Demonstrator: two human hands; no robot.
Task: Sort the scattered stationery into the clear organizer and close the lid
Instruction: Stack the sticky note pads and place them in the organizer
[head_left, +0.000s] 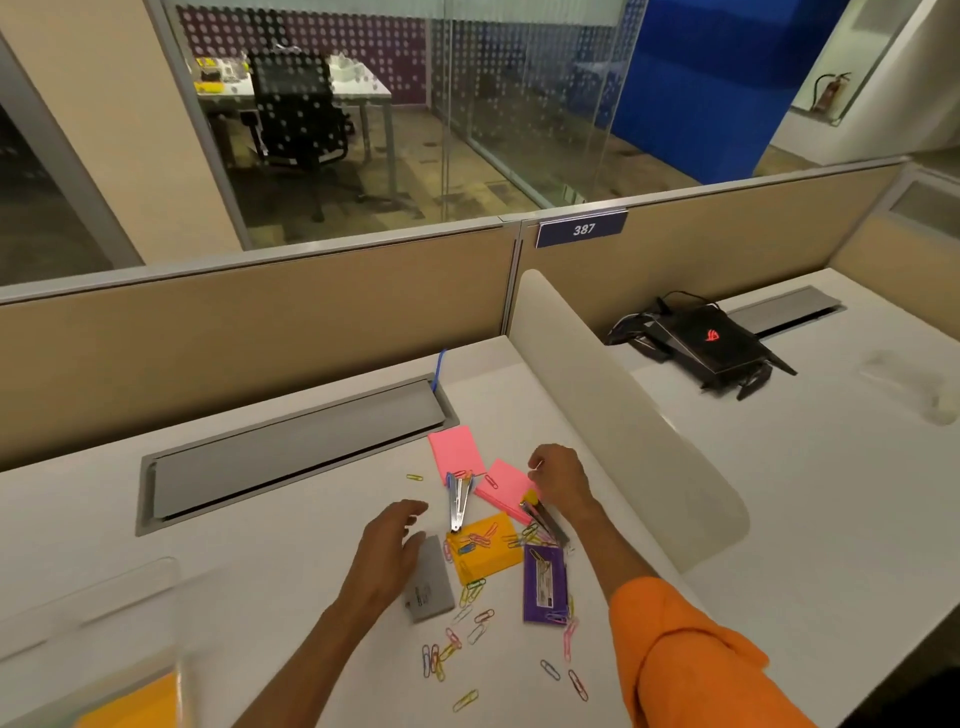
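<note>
Stationery lies scattered on the white desk: two pink sticky pads (456, 448) (505, 491), a yellow pad (488, 551), a purple packet (544, 584), a grey staple box (430, 584), a blue-handled stapler (460, 501), a dark stapler (546, 522) and several coloured paper clips (452, 642). My left hand (395, 535) hovers with relaxed fingers beside the grey box. My right hand (558, 475) is over the nearer pink pad, fingers curled, thumb and forefinger pinching something small and pale. The clear organizer (98, 613) stands blurred at the lower left with an orange pad (135, 701) inside.
A grey cable tray lid (291, 457) is set into the desk behind the stationery. A curved white divider (613, 395) borders the desk on the right. Beyond it a black laptop (706, 338) rests on the neighbouring desk. A beige partition (260, 332) closes the back.
</note>
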